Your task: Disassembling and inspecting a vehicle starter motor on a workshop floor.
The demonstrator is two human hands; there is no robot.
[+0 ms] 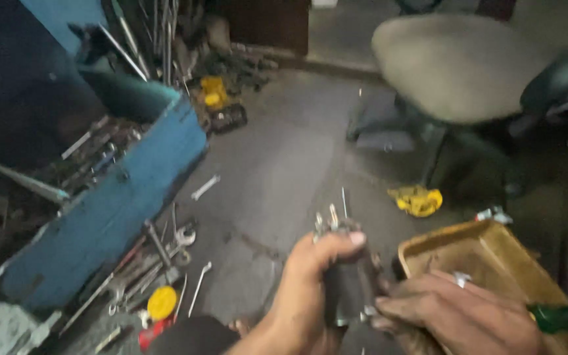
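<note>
Workshop floor seen from above, largest items first. An office chair with a grey padded seat stands at upper right on the grey concrete floor. A long blue toolbox, filled with metal tools, runs along the left side, with loose wrenches scattered on the floor just beside its near end. A tan tray sits at lower right. At bottom centre, the left hand is closed around a dark cylindrical metal part, thumb pressed over its top edge; short metal prongs project upward from the part above the thumb. The right hand, wearing a ring, meets the part from the right, its fingertips touching the lower side; whether they clamp it cannot be told, owing to blur. Smaller items: a yellow object near the chair base, and a round yellow lid among the wrenches.
</note>
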